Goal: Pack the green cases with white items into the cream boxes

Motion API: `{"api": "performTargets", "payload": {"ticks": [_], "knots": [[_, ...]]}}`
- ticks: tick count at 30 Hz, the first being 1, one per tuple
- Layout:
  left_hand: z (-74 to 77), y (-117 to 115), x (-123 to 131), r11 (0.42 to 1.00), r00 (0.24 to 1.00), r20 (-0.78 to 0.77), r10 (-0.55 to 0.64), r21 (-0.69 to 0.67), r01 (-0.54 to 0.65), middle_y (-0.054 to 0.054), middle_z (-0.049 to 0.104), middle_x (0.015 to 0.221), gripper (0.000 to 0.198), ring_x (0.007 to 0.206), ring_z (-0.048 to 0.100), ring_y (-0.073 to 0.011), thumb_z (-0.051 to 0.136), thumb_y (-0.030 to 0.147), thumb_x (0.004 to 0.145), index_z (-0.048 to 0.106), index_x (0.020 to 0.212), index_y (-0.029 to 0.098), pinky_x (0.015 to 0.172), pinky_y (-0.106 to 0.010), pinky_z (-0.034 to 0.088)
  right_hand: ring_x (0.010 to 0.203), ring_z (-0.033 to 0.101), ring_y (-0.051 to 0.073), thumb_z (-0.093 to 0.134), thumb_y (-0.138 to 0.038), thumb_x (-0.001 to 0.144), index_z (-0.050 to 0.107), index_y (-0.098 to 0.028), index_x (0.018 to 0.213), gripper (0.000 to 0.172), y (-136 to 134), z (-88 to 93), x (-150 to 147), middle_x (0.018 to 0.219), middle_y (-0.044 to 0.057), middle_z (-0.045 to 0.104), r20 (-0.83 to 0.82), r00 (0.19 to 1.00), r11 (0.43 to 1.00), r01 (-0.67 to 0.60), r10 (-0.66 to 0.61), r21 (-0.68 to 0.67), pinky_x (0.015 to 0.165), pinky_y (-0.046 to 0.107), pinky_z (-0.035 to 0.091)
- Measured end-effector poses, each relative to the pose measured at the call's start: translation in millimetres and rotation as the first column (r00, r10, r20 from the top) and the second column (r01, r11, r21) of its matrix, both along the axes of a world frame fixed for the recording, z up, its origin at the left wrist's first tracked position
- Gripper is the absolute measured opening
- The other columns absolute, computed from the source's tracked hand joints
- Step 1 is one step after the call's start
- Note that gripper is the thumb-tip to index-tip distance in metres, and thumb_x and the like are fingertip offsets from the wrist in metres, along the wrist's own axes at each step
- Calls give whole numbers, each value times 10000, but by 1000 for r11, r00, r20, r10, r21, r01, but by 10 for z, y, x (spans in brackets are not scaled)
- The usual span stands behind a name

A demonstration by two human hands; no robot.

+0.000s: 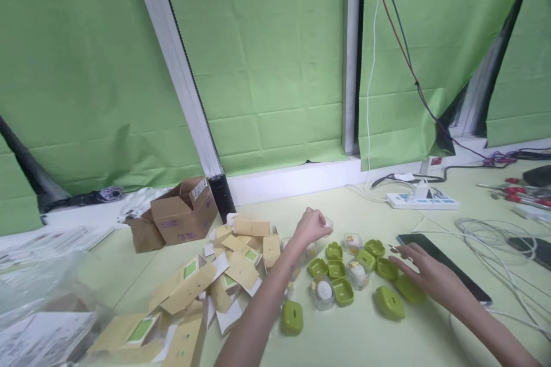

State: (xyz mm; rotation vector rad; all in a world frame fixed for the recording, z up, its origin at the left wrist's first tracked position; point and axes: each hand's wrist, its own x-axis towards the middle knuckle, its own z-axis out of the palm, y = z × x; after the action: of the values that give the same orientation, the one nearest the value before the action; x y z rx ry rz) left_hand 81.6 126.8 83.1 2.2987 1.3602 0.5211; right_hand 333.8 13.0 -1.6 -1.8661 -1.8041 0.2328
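Though between hands (312,228) (424,273), green lids (337,269)

We find cartons (224,275) left of the lids (336,269) and cups (323,291), tablet (443,266) to their right, power strip (424,202) behind.

free: near table (365,344) | blocked: carton pile (215,281) left, green cases (336,269) centre, cables (495,241) right

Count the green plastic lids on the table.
10. Seven green plastic lids cluster between the left hand, holding a clear plastic cup, and right hand; one sits partly under the right hand, one just before it, one beside the left forearm. More may be hidden.
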Motion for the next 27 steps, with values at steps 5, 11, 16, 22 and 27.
{"api": "performTargets", "payload": {"ticks": [5,11,16,22,27], "knots": [[-231,279,158,1000,993,-113,-25,-22,23,-73,553,1154,329,963,574,-207,517,330,859,517,1143,165,802,-412,498,851,639,242,306,-442,902,615,-226,975,384,-253,-75,-224,882,94,642,-104,985,976,-121,141,180,739,314,514],[-52,-311,-520,996,999,-29,-28,83,30,-69,553,1113,260,1121,442,-242,580,348,781,584,995,202,944,-365,373,854,646,205,394,-231,879,472,-351,1285,430,-552,-173,-807,985,65,655,37,853,852,-521,520,43,697,252,523],[-53,-1253,-1400,990,988,80,133,30,-135,-26,590,983,163,952,542,-209,465,334,833,589,890,245,820,-320,426,844,650,221,449,-108,785,535,-350,1215,501,-494,-415,-970,1002,44,679,197,798,808,-588,570,41,722,306,520],[-689,-1898,-1765,942,931,150,334,-23,-334,-86,534,1199,327,1174,444,-270,573,274,736,563,1062,238,978,-405,353,875,631,233,382,-62,782,579,-271,1159,474,-393,-509,-1178,995,83,668,312,824,775,-557,472,299,693,332,501],[-1186,-1965,-1602,867,801,366,474,-32,-498,-137,537,1179,469,1117,490,-257,518,237,735,435,1189,155,945,-409,389,855,581,203,400,-163,892,561,-261,1130,303,-409,99,-1875,950,65,627,163,710,693,-704,685,155,709,315,460]]}}
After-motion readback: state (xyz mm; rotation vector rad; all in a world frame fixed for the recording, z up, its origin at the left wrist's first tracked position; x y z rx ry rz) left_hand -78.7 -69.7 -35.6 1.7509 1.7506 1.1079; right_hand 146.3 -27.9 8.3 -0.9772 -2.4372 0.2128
